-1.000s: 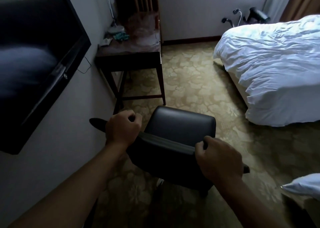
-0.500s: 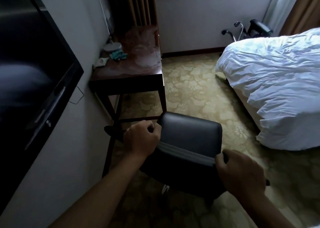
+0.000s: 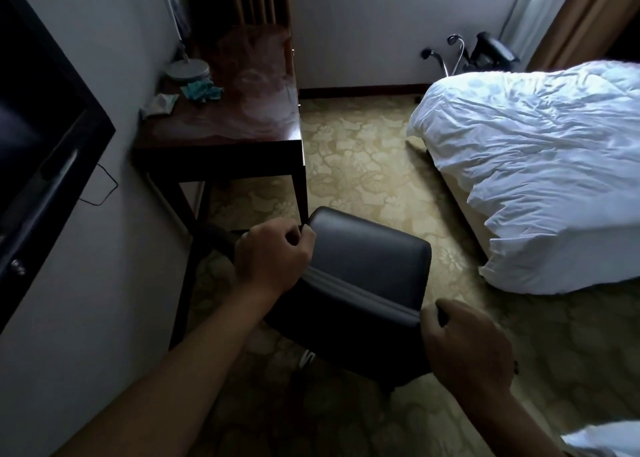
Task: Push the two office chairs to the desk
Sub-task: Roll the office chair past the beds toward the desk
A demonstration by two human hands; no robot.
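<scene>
A patterned beige carpet [image 3: 363,151] is covering the floor, and a dark wooden desk [image 3: 221,124] is standing against the wall beneath a curtained window. Left of the desk a black television [image 3: 41,137] is hanging on the wall; right of the desk, across the carpet, a bed [image 3: 540,172] is lying under a rumpled white duvet. A second chair [image 3: 485,52] is sitting well beyond the desk, by the far wall. The black office chair [image 3: 367,269] is standing just in front of the desk's near corner — its seat close to the right leg. The left hand [image 3: 272,255] is gripping the backrest's left end, fingers curled round it; the right hand [image 3: 467,349] is gripping the right end the same way — both arms reaching forward
</scene>
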